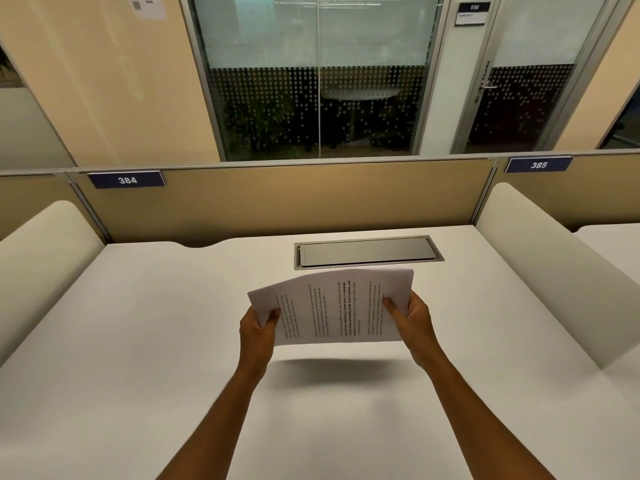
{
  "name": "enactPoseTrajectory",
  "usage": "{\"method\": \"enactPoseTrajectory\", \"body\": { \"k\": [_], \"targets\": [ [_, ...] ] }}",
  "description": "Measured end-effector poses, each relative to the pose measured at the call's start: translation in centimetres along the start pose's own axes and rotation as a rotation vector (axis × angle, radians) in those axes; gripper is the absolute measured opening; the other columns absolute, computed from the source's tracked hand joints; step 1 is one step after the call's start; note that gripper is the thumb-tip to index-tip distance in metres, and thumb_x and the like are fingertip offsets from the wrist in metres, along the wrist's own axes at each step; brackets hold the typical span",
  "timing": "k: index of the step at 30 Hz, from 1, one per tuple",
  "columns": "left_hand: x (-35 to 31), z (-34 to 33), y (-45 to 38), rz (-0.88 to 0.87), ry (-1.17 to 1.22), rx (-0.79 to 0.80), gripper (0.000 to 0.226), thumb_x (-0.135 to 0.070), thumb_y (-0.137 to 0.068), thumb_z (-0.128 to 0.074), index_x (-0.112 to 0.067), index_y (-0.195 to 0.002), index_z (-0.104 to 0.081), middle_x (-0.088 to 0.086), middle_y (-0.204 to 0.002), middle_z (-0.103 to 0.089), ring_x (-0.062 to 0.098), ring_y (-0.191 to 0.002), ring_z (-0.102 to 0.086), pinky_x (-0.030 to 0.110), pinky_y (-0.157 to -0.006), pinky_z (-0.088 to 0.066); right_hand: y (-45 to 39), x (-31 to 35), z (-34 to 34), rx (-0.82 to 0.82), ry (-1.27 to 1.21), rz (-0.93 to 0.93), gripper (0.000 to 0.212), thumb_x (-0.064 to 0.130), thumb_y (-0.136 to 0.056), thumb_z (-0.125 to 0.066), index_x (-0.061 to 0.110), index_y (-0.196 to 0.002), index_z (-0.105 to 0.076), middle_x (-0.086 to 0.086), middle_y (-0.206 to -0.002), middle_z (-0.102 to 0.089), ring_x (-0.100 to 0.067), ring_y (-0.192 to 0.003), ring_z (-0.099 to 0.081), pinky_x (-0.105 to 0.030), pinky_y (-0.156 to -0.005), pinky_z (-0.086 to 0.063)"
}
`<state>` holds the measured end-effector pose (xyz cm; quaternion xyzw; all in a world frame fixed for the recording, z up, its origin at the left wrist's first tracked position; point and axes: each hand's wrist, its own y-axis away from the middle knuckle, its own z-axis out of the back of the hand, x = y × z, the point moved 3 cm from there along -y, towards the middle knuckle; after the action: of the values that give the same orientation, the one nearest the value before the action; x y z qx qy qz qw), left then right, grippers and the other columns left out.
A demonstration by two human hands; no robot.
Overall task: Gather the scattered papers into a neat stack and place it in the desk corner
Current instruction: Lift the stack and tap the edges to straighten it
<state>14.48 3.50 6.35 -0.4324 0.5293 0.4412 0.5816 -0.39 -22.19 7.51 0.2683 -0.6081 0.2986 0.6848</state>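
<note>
Both hands are holding the paper stack (337, 308) up off the counter (138, 341), roughly mid-counter, just near of the cable hatch. The stack is casting a shadow on the surface below it, so it's not touching. Left hand (258, 332) is pinching the left edge, thumb on top, fingers hidden under the sheets. Right hand (412, 322) is gripping the right edge the same way, thumb lying on the printed face. The sheets are bowing upward in the middle; the top page is showing printed text running sideways to the camera, too small to read. Sheet count: can't tell.

The surface is a white counter, plain and matte, with a wavy cutout along the far edge on the left. A grey metal cable hatch (367, 252) is sitting recessed in the counter, far-centre, lid closed. White rounded side dividers (540, 258) are flanking the counter left and right. A tan partition panel (294, 199) is running along the far edge, carrying a blue tag reading 384 (127, 180) at its left; a tag reading 385 (539, 164) is sitting on the next panel to the right.

Beyond the partition in the room: a beige wall on the left with a paper notice (147, 5) stuck high up, a glass wall (311, 74) with a frosted band and dot pattern, plants showing dimly behind it, and a glass door (530, 81) with a lever handle on the right, with a small sign above the handle.
</note>
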Motion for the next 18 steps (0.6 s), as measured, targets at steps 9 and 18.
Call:
{"method": "enactPoseTrajectory", "body": {
  "k": [9, 18],
  "targets": [
    [4.7, 0.6, 3.0, 0.056, -0.08, 0.031, 0.023, -0.007, -0.098, -0.052, -0.012, -0.12, -0.057, 0.005, -0.106, -0.067, 0.022, -0.1, -0.066, 0.016, -0.068, -0.056, 2.0, -5.2, -0.5, 0.021, -0.021, -0.127, 0.032, 0.016, -0.098, -0.055, 0.015, -0.13, -0.05, -0.007, -0.116, -0.065, -0.025, -0.109, -0.063, -0.029, -0.08, -0.057],
    [3.4, 0.4, 1.9, 0.03, -0.101, 0.021, 0.026, -0.006, -0.098, -0.05, -0.015, -0.122, -0.054, -0.003, -0.102, -0.063, 0.015, -0.094, -0.064, 0.016, -0.073, -0.054, 1.2, -4.6, -0.9, 0.001, -0.023, -0.13, 0.035, 0.015, -0.097, -0.055, 0.021, -0.131, -0.048, -0.002, -0.113, -0.064, -0.021, -0.105, -0.063, -0.021, -0.073, -0.056]
  ]
}}
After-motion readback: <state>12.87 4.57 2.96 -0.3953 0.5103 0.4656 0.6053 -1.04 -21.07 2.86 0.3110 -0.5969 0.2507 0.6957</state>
